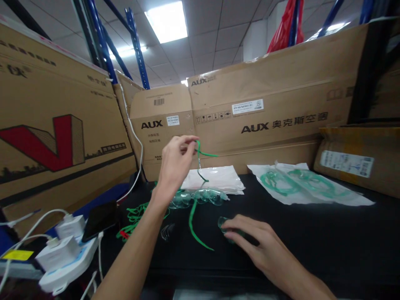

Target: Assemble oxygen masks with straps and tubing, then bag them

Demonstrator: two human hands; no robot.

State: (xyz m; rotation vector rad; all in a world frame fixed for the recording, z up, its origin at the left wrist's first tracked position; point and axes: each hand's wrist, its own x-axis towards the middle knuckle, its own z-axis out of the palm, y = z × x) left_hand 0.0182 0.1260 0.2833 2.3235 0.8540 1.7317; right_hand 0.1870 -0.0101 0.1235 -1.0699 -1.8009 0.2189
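My left hand (179, 158) is raised over the table's back part, with thumb and fingertips pinching a thin green elastic strap (199, 152). One strap end sticks out to the right, and another length hangs down. Low on the right, my right hand (254, 239) has its fingers closed on a clear plastic mask (222, 223), which they partly cover. Between the hands a loose green strap (195, 229) curves over the black table. Behind it lies a row of clear plastic masks (203, 196). Left of my forearm is a tangle of green straps (136, 218), near small clear or metallic strips (168, 232).
White plastic bags (218, 177) are stacked at the back. Right of them lie packs with coiled green tubing (293, 183). Cardboard boxes (265, 96) wall the table. A phone (101, 221) and power strip (70, 266) with white cables occupy the left.
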